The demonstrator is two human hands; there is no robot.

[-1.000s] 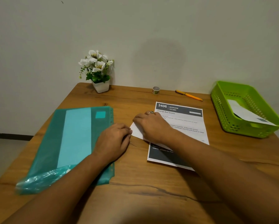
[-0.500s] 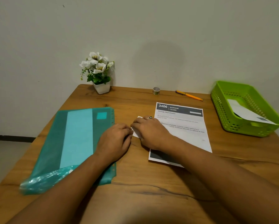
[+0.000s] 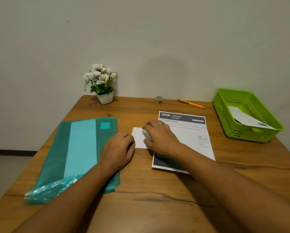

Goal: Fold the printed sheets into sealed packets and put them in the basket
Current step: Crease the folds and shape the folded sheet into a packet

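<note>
Risk, crease: white folded paper (image 3: 138, 137) is jutting out past the left edge of the printed sheet (image 3: 189, 137). If the hands are pushing unevenly, the fold is likely going crooked.
Risk, slip: the sheet is lying loose on the table (image 3: 157, 199), so downward pressure may be sliding it along with the paper.
Left hand (image 3: 119, 149): is resting knuckles-up just left of the sheet, fingers curled, tips meeting the white paper's left edge. Whether it is pinching, I cannot tell.
Right hand (image 3: 160, 137): is lying palm-down across the sheet's left edge, fingers pressing on the white paper, not wrapped round it.
Hands: are sitting close together, the paper between them.
Teal sleeve (image 3: 80, 153): is lying left of the sheet, partly under the left forearm.
Basket (image 3: 241, 134): is standing right of the sheet, well apart, with one folded packet (image 3: 246, 119) lying inside.
Risk, seal: tape roll (image 3: 158, 100) is sitting beyond the sheet's far edge. Reaching for it means letting go, and the fold may be springing open.
</note>
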